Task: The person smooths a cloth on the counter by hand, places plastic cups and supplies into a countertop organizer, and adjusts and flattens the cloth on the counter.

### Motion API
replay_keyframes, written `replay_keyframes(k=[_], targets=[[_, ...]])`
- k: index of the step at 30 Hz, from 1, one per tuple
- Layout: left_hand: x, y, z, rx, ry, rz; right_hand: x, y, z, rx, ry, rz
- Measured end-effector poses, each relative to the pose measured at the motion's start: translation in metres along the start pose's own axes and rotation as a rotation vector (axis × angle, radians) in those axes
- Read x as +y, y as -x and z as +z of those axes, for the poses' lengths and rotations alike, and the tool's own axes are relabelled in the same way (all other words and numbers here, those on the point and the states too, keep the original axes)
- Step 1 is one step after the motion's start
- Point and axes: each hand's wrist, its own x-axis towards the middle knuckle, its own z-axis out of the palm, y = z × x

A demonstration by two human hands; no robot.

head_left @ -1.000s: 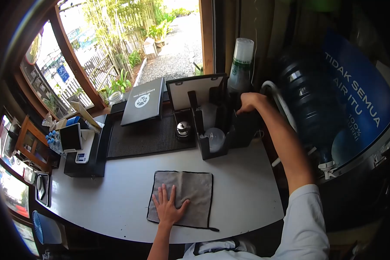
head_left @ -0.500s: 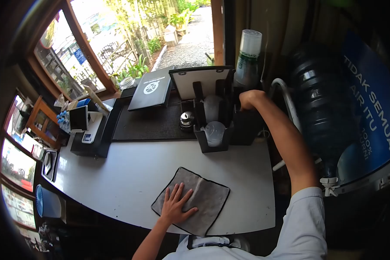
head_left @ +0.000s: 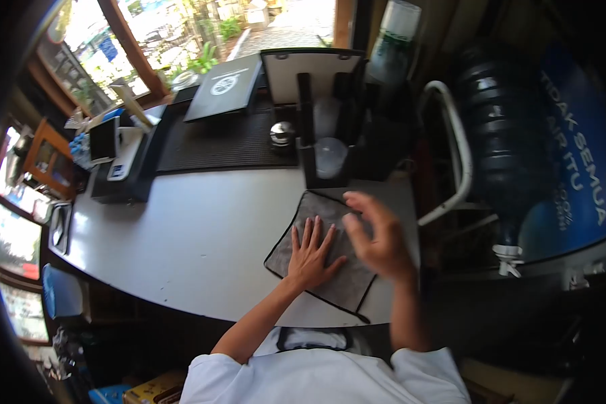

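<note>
A grey cloth (head_left: 340, 286) with dark edging lies spread on the white table (head_left: 209, 229). Flat on top of it, fingers spread, rests my left hand (head_left: 310, 259). My right hand (head_left: 380, 236) hovers over the cloth's right side, slightly blurred, with thumb and fingers apart and nothing between them. Just beyond the cloth stands a black organizer (head_left: 323, 176) holding clear plastic lids or cups (head_left: 331, 156). A shiny round metal container (head_left: 282, 135) sits to its left.
A black ribbed mat (head_left: 215, 145) carries a dark menu folder (head_left: 225, 87). At left is a black box (head_left: 121, 185) with a small screen (head_left: 104, 140). Stacked plastic cups (head_left: 398, 27) stand behind; a large water bottle (head_left: 491, 135) and white metal frame (head_left: 461, 155) are on the right.
My right hand has come back from beside the black organizer to above the cloth. My left hand and the cloth have slid right across the table. The camera view has shifted too.
</note>
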Motion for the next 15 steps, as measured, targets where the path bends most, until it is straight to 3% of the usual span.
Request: replay_keyframes(k=[3,4,6,9,12,15], targets=[[0.014,0.007,0.019,0.138,0.836,0.084,0.112,0.077,0.081,0.195,0.124,0.310],[0.018,0.014,-0.002,0.199,1.054,0.043,0.135,0.104,0.100,0.131,0.441,0.383],[-0.002,0.034,-0.023,0.249,1.081,-0.038,0.106,0.129,0.118,0.015,0.925,0.272],[-0.048,0.069,-0.041,0.408,0.969,-0.112,0.102,0.148,0.101,-0.148,0.785,0.162],[-0.083,0.106,-0.065,0.469,1.077,-0.212,0.130,0.121,0.053,-0.045,0.894,0.414],[-0.093,0.143,-0.105,0.612,1.200,-0.177,0.123,0.080,0.076,0.050,0.926,0.676]])
